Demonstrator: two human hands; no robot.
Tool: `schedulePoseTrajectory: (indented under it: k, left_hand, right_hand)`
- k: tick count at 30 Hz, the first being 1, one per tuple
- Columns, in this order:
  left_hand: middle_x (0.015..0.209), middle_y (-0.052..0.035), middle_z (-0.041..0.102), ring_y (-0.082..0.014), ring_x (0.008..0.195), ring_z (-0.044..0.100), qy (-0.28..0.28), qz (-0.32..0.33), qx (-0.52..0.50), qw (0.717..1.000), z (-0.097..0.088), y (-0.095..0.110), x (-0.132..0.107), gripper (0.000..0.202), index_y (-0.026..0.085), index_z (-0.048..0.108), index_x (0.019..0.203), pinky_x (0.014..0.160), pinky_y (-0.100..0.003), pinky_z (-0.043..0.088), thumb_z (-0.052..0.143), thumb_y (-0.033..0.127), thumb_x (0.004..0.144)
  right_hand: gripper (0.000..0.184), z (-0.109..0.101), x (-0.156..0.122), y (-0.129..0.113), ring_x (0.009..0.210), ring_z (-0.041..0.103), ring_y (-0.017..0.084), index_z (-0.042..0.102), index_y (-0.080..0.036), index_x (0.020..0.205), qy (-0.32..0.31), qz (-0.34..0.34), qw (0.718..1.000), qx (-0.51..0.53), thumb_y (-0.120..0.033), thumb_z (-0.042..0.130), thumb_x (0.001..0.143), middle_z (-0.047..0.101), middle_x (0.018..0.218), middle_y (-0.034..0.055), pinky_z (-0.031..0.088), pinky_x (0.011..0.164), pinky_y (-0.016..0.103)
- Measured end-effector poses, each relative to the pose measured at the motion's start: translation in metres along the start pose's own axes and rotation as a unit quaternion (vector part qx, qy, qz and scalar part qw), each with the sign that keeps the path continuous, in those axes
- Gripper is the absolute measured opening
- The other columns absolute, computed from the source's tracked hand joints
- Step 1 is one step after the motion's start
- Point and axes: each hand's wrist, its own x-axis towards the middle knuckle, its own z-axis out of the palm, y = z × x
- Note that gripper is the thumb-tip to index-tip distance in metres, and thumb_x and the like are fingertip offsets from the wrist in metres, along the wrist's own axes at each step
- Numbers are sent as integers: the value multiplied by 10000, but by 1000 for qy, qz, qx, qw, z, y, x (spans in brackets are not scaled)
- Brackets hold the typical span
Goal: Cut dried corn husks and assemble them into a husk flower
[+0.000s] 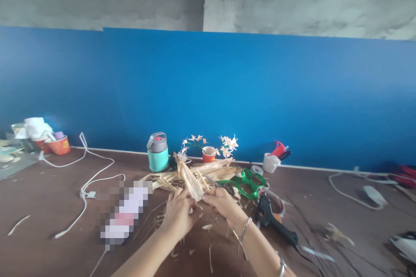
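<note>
A dried husk (pixel 191 182), prob. corn (soft focus), is held up over the brown table (pixel 42 242), its lower end pinched btwn L hand (pixel 178 214) and R hand (pixel 225 203). Pale straw col., creased lengthwise, narrowed to a browner tip, tilted L. More husks (pixel 168 180) are heaped just behind.

Looks like craft wkshp: glue gun (pixel 282 228), dried husks (pixel 189 178), bare conc. wall (pixel 308 0).

The husk (pixel 192 185) is pale straw-yellow, the ribbon (pixel 254 192) bright green
</note>
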Motion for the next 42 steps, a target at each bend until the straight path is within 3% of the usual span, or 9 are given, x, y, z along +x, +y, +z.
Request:
schedulePoseTrajectory:
  k: [5,11,14,17,21,26,29,35,42]
  left_hand:
    - [851,-39,629,-239,931,516,19,-7,-34,999,-3,2,0,104,213,639,676,796,-356,346,551,212,730]
    - [781,-42,657,-207,815,588,109,-62,-271,955,3,0,7,171,190,632,711,738,-291,423,493,267,776]
    - [700,-39,657,-196,700,604,92,-104,-361,922,7,-4,10,230,172,640,712,644,-264,439,499,340,779]
    - [663,-29,650,-173,621,590,79,-119,-408,902,7,-5,10,227,157,648,741,590,-247,435,522,345,760]
    - [648,-27,652,-168,606,589,59,-109,-449,885,3,-2,10,197,146,652,732,569,-241,437,559,319,727]
    - [672,-46,680,-194,662,616,25,-146,-479,865,-1,3,11,184,136,679,736,614,-260,450,616,297,671]
    - [663,-49,680,-203,683,622,9,-165,-508,845,-1,2,11,193,129,681,737,651,-278,449,617,299,671]
    - [659,-25,657,-171,646,594,27,-176,-537,825,-4,4,11,212,142,655,726,619,-250,432,649,342,657]
    - [626,-14,642,-152,598,583,40,-191,-554,809,-14,6,11,233,149,639,691,602,-245,440,645,379,653]
  right_hand:
    - [228,3,-3,-6,381,265,42,442,-177,507,13,4,1000,25,-286,594,637,359,409,-83,212,381,179]
    - [198,8,3,3,444,306,54,464,-155,532,14,-81,996,-27,-271,552,666,368,455,-71,266,425,180]
    - [190,13,4,7,459,302,54,436,-159,543,34,-114,991,-54,-251,534,678,353,477,-74,270,424,173]
    - [109,14,5,8,452,335,61,526,-139,673,45,-128,989,-59,-246,529,689,398,494,-72,292,425,172]
    - [254,14,5,7,418,383,78,587,-121,903,37,-124,990,-51,-282,521,718,466,501,-63,331,422,186]
    - [171,12,-1,3,572,540,143,655,-147,773,113,-198,960,-163,-244,521,728,620,624,20,420,563,226]
    - [171,11,-3,1,573,539,144,632,-150,754,123,-208,960,-143,-267,507,751,623,637,25,414,554,223]
    - [236,7,2,3,503,444,105,578,-138,791,93,-165,981,-31,-369,557,749,505,550,-30,364,474,202]
    - [336,3,-2,-3,773,559,160,604,-166,946,-34,-196,980,-30,-455,495,813,612,838,35,459,692,238]
